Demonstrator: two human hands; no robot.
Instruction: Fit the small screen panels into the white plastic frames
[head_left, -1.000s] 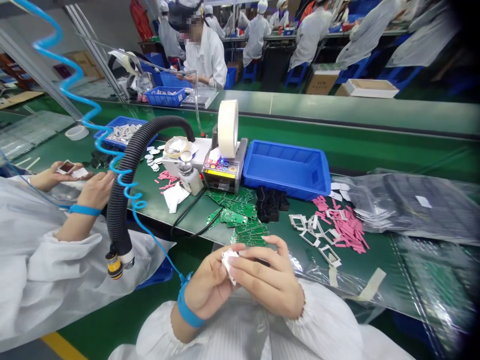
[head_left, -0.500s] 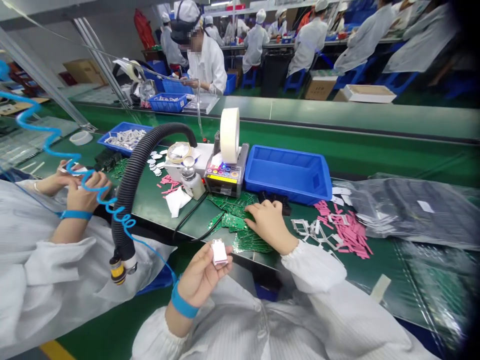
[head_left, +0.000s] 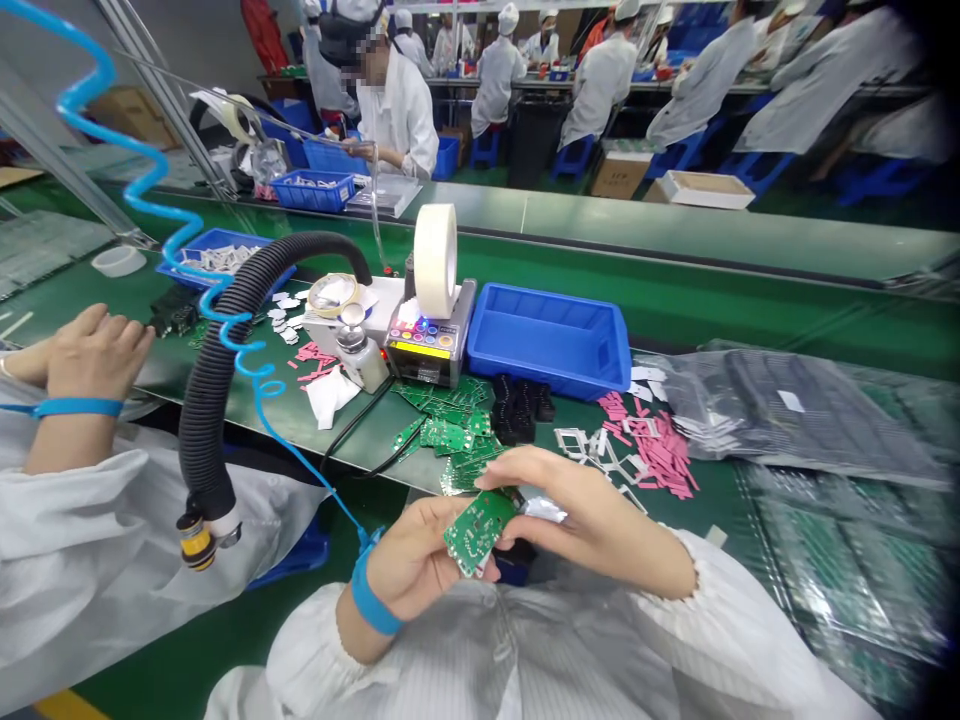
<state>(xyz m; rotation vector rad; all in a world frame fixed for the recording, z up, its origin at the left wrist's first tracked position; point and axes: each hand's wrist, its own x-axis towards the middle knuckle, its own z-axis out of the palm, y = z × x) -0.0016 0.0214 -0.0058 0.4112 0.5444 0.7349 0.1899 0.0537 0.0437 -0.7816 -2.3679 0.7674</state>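
My left hand [head_left: 416,560], with a blue wrist strap, and my right hand [head_left: 592,520] meet over my lap at the table's near edge. Both are closed on a small green circuit board [head_left: 477,530]. A small white part [head_left: 544,508] shows under my right fingers. Just beyond lies a pile of green circuit boards [head_left: 450,430], with black parts [head_left: 517,408], white frames [head_left: 592,445] and pink strips [head_left: 652,445] to its right.
A tape dispenser with a white roll [head_left: 431,300] and a blue bin [head_left: 547,340] stand behind the pile. A black ribbed hose [head_left: 217,380] and blue coiled cord hang at left. A co-worker's hands [head_left: 90,355] work at far left. Bagged boards [head_left: 817,420] lie right.
My right hand has come back from the pile with a green circuit board and joined my left hand. The white part in my left hand is now mostly covered.
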